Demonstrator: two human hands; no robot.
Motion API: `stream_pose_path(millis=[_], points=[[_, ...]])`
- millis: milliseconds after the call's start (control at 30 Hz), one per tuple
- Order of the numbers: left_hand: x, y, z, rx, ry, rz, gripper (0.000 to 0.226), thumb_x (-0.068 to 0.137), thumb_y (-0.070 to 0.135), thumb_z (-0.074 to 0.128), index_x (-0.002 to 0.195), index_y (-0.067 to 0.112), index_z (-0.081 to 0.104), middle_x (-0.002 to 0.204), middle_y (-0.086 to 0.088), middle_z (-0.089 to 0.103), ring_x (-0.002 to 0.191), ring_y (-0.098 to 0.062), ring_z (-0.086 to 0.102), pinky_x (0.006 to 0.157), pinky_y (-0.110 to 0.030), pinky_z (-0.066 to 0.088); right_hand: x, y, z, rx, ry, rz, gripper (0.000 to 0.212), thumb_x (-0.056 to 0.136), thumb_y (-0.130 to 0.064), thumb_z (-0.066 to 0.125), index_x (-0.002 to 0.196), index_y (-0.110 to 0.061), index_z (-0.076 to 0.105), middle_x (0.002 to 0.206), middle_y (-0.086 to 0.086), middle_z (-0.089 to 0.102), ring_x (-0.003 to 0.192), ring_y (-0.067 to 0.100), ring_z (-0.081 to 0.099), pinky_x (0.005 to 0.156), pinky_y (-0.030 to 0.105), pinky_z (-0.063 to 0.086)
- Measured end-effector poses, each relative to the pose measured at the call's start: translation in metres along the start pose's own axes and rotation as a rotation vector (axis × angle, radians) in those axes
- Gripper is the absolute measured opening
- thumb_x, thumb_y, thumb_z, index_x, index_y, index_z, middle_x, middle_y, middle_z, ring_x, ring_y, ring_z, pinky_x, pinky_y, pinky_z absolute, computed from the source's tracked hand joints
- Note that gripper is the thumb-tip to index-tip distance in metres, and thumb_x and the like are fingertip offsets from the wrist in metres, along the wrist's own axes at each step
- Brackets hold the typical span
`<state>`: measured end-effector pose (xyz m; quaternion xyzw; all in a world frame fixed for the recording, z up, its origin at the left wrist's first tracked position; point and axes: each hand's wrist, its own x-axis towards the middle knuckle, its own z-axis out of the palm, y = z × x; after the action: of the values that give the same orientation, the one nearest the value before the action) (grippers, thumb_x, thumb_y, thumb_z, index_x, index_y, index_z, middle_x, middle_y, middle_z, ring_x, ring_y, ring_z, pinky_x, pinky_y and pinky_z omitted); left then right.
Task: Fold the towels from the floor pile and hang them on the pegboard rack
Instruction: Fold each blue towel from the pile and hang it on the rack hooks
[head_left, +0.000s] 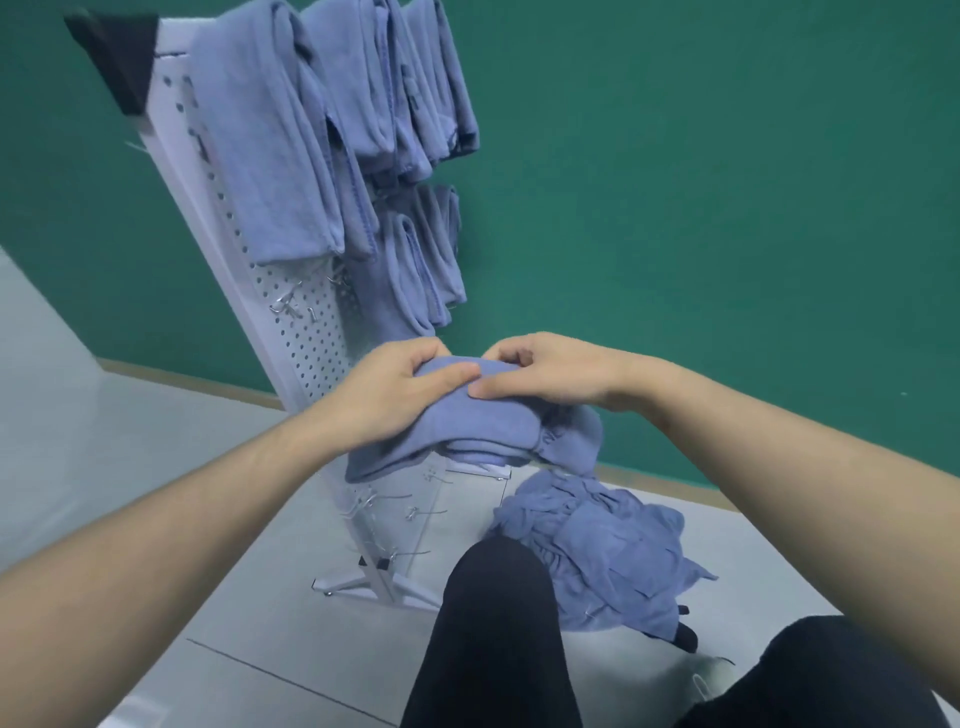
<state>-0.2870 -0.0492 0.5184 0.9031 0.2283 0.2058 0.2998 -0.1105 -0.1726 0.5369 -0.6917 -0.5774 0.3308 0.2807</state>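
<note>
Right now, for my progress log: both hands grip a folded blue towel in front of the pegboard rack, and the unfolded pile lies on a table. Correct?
Not quite. The head view shows the unfolded pile lying on the floor, not a table. The rest holds.

Top towels (332, 31) (cut off above)

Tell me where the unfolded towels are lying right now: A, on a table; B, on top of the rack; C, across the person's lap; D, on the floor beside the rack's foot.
D: the crumpled pile of blue towels lies on the grey floor, right of the pegboard rack base.
</note>
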Motion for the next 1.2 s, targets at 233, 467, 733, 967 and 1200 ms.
stream_pose_path(millis=[233, 467, 733, 967, 1200], points=[[-0.01, -0.02, -0.024, -0.027, 0.288, 0.008, 0.025, 0.095, 0.026, 0.065, 0.079, 0.007, 0.065, 0.135, 0.006, 0.038, 0.115, 0.03, 0.034, 0.095, 0.003, 0.022, 0.044, -0.029, 0.006, 0.125, -0.011, -0.147, 0.02, 0.085, -0.032, 0.065, 0.092, -0.013, 0.065, 0.083, -0.009, 0.062, 0.076, 0.004, 0.055, 0.076, 0.026, 0.044], [-0.004, -0.028, -0.047, 0.013, 0.461, -0.155, 0.025, 0.098, 0.035, 0.059, 0.077, 0.021, 0.058, 0.091, -0.003, 0.051, 0.08, 0.004, 0.047, 0.069, -0.003, 0.033, 0.079, -0.055, -0.009, 0.029, -0.051, -0.201, 0.014, 0.096, -0.021, 0.055, 0.084, -0.024, 0.061, 0.073, -0.02, 0.058, 0.07, -0.001, 0.052, 0.071, 0.02, 0.042], [0.016, -0.022, -0.065, -0.232, 0.498, -0.187, 0.014, 0.103, 0.033, 0.052, 0.105, 0.025, 0.064, 0.09, 0.022, 0.065, 0.072, 0.022, 0.056, 0.066, -0.002, 0.04, 0.111, -0.069, -0.014, 0.148, 0.054, -0.314, 0.019, 0.096, -0.015, 0.053, 0.084, -0.026, 0.064, 0.073, -0.021, 0.06, 0.072, 0.0, 0.053, 0.074, 0.022, 0.044], [0.029, -0.034, -0.076, -0.309, 0.547, -0.317, 0.022, 0.103, 0.035, 0.049, 0.099, 0.023, 0.067, 0.086, 0.017, 0.068, 0.066, 0.012, 0.056, 0.061, -0.009, 0.043, 0.134, -0.079, -0.024, 0.223, 0.059, -0.388, 0.012, 0.099, -0.016, 0.058, 0.094, -0.021, 0.068, 0.085, -0.013, 0.067, 0.081, 0.002, 0.06, 0.082, 0.022, 0.047], [0.04, -0.036, -0.078, -0.55, 0.668, -0.419, 0.018, 0.098, 0.019, 0.05, 0.094, 0.02, 0.067, 0.083, 0.004, 0.071, 0.071, -0.011, 0.061, 0.069, -0.026, 0.049, 0.165, -0.096, -0.02, 0.311, 0.108, -0.299, 0.012, 0.098, -0.019, 0.06, 0.098, -0.023, 0.072, 0.104, -0.002, 0.075, 0.097, 0.014, 0.07, 0.1, 0.034, 0.053]])
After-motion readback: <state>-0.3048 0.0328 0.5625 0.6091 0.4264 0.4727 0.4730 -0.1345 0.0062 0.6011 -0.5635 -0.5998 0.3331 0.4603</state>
